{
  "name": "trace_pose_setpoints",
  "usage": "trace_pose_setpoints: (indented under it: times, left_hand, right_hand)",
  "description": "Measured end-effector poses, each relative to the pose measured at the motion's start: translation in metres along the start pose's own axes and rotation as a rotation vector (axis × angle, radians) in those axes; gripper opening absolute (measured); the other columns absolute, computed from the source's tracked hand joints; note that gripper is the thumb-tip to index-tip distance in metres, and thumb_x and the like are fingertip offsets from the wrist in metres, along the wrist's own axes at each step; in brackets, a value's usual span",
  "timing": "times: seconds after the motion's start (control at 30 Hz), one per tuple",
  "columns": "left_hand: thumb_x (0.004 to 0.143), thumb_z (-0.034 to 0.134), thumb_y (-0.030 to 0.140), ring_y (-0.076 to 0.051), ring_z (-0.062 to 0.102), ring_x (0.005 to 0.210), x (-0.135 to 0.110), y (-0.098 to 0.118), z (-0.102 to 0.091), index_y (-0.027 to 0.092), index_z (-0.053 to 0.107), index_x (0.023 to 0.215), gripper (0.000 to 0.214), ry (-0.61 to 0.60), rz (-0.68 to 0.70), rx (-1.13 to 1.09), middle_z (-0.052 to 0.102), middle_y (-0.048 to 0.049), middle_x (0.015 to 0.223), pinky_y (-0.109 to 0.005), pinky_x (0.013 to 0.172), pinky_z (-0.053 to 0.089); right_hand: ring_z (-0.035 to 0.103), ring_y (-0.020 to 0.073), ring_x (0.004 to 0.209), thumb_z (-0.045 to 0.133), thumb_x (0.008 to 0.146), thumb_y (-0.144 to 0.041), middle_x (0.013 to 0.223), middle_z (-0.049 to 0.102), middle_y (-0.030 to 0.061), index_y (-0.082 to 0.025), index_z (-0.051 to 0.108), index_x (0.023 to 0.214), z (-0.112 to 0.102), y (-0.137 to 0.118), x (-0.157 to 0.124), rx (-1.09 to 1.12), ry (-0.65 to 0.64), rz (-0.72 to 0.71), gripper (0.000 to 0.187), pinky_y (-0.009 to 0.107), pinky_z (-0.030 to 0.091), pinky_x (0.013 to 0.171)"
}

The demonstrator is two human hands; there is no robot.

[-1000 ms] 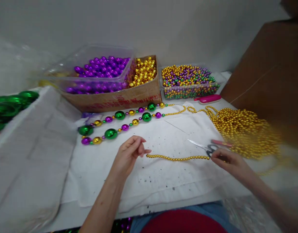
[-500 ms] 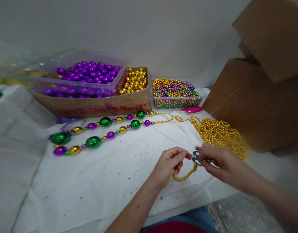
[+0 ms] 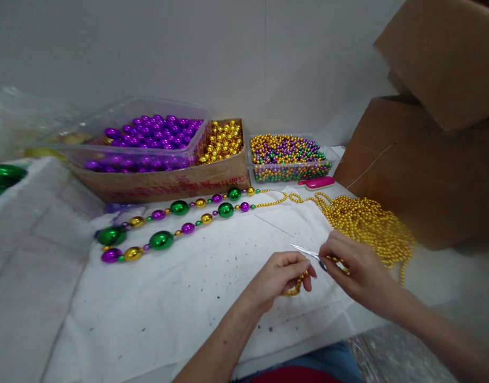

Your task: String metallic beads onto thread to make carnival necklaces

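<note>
My left hand [image 3: 277, 277] is closed on a short strand of small gold beads [image 3: 294, 290] that curls below its fingers. My right hand [image 3: 358, 268] grips a pair of small scissors [image 3: 307, 250], their silvery blades pointing left, just above the left fingertips. A few gold beads show between the right fingers; whether that hand holds them I cannot tell. Behind the right hand lies a heap of gold bead strands [image 3: 364, 218]. Farther left, a necklace of green, purple and gold beads [image 3: 161, 240] lies stretched in a loop on the white cloth [image 3: 180, 314].
At the back stand a clear bin of purple beads [image 3: 133, 103], a cardboard box with gold beads [image 3: 176, 182] and a clear tray of mixed small beads [image 3: 292, 173]. A pink-handled tool [image 3: 320, 183] lies before the tray. Large cardboard boxes [image 3: 420, 175] rise at right.
The scissors have turned in my right hand, so the blades now point left, out from the fingers. The gold strand has been drawn in closer under my left hand. The view has shifted slightly.
</note>
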State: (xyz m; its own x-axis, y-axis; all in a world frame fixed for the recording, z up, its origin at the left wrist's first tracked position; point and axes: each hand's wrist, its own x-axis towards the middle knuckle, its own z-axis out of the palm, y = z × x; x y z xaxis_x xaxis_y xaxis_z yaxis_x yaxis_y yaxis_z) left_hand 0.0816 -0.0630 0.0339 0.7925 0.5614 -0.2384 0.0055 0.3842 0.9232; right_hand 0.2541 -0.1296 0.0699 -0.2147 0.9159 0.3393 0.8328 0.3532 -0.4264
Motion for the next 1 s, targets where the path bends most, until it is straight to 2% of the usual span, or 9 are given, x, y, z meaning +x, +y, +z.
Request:
trace_pose_setpoints:
  times: [0.1,0.2,0.33,0.47,0.53,0.63,0.73,0.83,1.0]
  left_hand:
    - [0.074,0.06,0.036,-0.003,0.025,0.034,-0.006,-0.007,-0.014,0.011,0.063,0.071,0.025,-0.037,-0.136,-0.006,0.061,-0.0025,0.053,-0.022,0.038,0.01]
    - [0.073,0.057,0.035,-0.003,0.024,0.031,-0.017,-0.015,-0.028,0.012,0.062,0.07,0.023,-0.07,-0.274,0.002,0.06,-0.0017,0.05,-0.022,0.036,0.009]
    - [0.071,0.055,0.032,-0.005,0.028,0.033,-0.041,-0.007,-0.039,0.015,0.062,0.068,0.019,-0.027,-0.338,0.176,0.06,-0.0006,0.049,-0.021,0.038,0.014]
    - [0.075,0.051,0.027,-0.012,0.046,0.043,-0.057,0.011,-0.042,0.019,0.059,0.06,0.019,0.076,-0.259,0.672,0.057,0.0003,0.047,-0.023,0.047,0.03]
    - [0.076,0.051,0.025,-0.015,0.048,0.047,-0.053,0.008,-0.044,0.02,0.057,0.055,0.022,0.166,-0.161,0.936,0.055,0.0001,0.046,-0.026,0.053,0.031]
    - [0.076,0.052,0.021,-0.017,0.048,0.051,-0.036,-0.017,-0.052,0.02,0.053,0.053,0.024,0.311,-0.038,1.185,0.052,-0.0017,0.048,-0.03,0.058,0.032]
    - [0.08,0.046,0.014,-0.021,0.052,0.06,-0.017,-0.051,-0.062,0.021,0.054,0.061,0.021,0.315,0.04,1.296,0.054,-0.0044,0.057,-0.033,0.062,0.035]
    - [0.083,0.039,0.008,-0.021,0.054,0.068,-0.009,-0.078,-0.068,0.02,0.056,0.075,0.022,0.282,0.148,1.416,0.058,-0.0072,0.071,-0.032,0.063,0.037]
    - [0.086,0.038,0.007,-0.02,0.053,0.08,-0.014,-0.097,-0.068,0.017,0.055,0.093,0.021,0.221,0.244,1.699,0.059,-0.0074,0.088,-0.03,0.063,0.043]
  right_hand:
    - [0.054,0.0156,0.065,0.045,0.085,-0.014,0.074,0.055,0.003,-0.02,0.055,0.079,0.017,0.001,-0.008,-0.039,-0.001,-0.005,0.013,0.027,0.038,0.059]
    - [0.054,0.0155,0.066,0.046,0.085,-0.013,0.075,0.055,0.0026,-0.021,0.053,0.078,0.036,-0.001,-0.017,0.041,-0.052,0.033,0.013,0.027,0.037,0.059]
    - [0.054,0.0142,0.068,0.047,0.085,-0.011,0.076,0.055,0.0011,-0.021,0.053,0.08,0.05,-0.013,-0.023,0.174,-0.181,0.042,0.013,0.025,0.037,0.059]
    - [0.052,0.0139,0.066,0.045,0.087,-0.012,0.079,0.054,0.0016,-0.021,0.054,0.08,0.057,-0.026,-0.02,0.031,-0.263,-0.054,0.014,0.025,0.033,0.056]
    - [0.052,0.0141,0.064,0.044,0.086,-0.01,0.082,0.055,0.003,-0.021,0.055,0.081,0.069,-0.026,-0.017,-0.087,-0.293,-0.091,0.016,0.026,0.031,0.054]
    - [0.054,0.0164,0.068,0.044,0.085,-0.007,0.086,0.06,0.0056,-0.02,0.058,0.083,0.097,-0.01,-0.017,-0.154,-0.315,-0.044,0.019,0.027,0.033,0.057]
    - [0.058,0.0198,0.075,0.046,0.085,-0.009,0.085,0.064,0.0072,-0.018,0.06,0.092,0.118,0.021,-0.024,-0.13,-0.305,0.073,0.018,0.029,0.039,0.064]
    - [0.06,0.0187,0.075,0.048,0.082,-0.01,0.081,0.065,0.0051,-0.018,0.059,0.095,0.112,0.051,-0.039,-0.089,-0.296,0.192,0.018,0.028,0.043,0.065]
    - [0.059,0.0168,0.073,0.048,0.074,-0.005,0.079,0.062,0.0024,-0.019,0.058,0.094,0.071,0.075,-0.069,-0.016,-0.309,0.288,0.027,0.026,0.045,0.065]
